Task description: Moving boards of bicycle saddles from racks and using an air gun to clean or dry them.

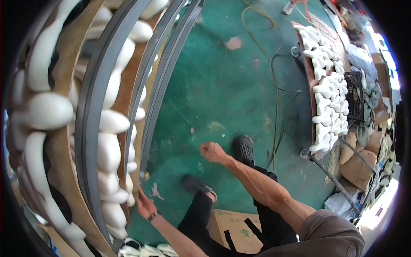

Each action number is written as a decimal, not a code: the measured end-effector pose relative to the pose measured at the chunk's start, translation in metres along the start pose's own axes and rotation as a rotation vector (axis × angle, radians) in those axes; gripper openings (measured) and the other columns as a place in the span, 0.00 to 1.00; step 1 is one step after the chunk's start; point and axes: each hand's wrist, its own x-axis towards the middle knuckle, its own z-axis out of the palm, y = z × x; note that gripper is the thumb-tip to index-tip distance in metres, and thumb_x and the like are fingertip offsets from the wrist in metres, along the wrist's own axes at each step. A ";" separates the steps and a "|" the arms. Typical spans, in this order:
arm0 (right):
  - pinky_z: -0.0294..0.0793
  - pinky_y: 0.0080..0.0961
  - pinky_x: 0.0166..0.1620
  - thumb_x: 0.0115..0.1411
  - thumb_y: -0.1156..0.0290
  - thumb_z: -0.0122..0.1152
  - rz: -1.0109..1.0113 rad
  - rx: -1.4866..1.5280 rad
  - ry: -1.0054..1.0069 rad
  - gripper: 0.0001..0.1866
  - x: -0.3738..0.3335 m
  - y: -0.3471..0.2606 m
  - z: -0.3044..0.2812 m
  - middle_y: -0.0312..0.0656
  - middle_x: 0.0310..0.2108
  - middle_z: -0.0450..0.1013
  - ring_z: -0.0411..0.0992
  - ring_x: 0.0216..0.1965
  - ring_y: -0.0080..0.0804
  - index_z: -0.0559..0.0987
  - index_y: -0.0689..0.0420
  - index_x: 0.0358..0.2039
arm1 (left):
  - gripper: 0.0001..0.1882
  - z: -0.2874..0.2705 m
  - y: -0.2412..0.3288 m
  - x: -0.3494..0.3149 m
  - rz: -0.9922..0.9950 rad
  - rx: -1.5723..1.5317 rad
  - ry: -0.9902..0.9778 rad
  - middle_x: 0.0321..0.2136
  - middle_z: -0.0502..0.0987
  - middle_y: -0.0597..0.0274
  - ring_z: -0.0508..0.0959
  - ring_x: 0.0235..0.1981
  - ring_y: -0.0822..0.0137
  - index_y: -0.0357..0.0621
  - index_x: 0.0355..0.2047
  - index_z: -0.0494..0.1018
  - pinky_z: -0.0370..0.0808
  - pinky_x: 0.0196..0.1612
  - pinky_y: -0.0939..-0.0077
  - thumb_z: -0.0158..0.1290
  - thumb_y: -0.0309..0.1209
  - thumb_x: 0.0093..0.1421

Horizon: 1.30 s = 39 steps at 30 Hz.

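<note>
At the left stands a rack with dark metal rails (96,98) and brown wooden boards (133,85), which carry many smooth white rounded pieces (109,152). My left hand (146,206), with a band at the wrist, is at the near end of a lower wooden board, its fingers closed on the board's edge and partly hidden by it. Over the green floor my right hand (212,152) hangs in front of me, fingers curled into a loose fist with nothing visible in it.
A wheeled cart (309,85) holding rows of white pieces stands at the right. Hoses (276,107) run along the green floor (205,85). A cardboard box (235,227) sits by my legs. Behind the cart are a black crate (354,96) and cardboard boxes (358,169).
</note>
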 end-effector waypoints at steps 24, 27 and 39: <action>0.81 0.45 0.47 0.59 0.65 0.58 0.846 0.396 0.323 0.14 -0.464 0.037 -0.289 0.54 0.36 0.83 0.83 0.41 0.53 0.88 0.54 0.40 | 0.33 0.129 -0.133 -0.287 -0.585 1.607 -0.093 0.60 0.75 0.37 0.80 0.57 0.46 0.30 0.70 0.60 0.80 0.59 0.50 0.58 0.27 0.69; 0.82 0.39 0.43 0.58 0.67 0.58 0.957 0.606 0.490 0.15 -0.579 0.008 -0.268 0.51 0.34 0.84 0.84 0.35 0.45 0.87 0.58 0.41 | 0.32 0.176 -0.159 -0.303 -0.680 1.813 -0.328 0.60 0.76 0.38 0.80 0.57 0.45 0.33 0.70 0.61 0.80 0.58 0.50 0.57 0.28 0.68; 0.81 0.37 0.50 0.65 0.71 0.56 1.106 1.068 1.167 0.17 -0.819 -0.231 -0.126 0.50 0.40 0.84 0.83 0.41 0.42 0.82 0.65 0.50 | 0.26 0.236 -0.296 -0.599 -0.782 2.341 -1.662 0.57 0.79 0.49 0.80 0.56 0.59 0.39 0.68 0.66 0.78 0.57 0.62 0.53 0.30 0.72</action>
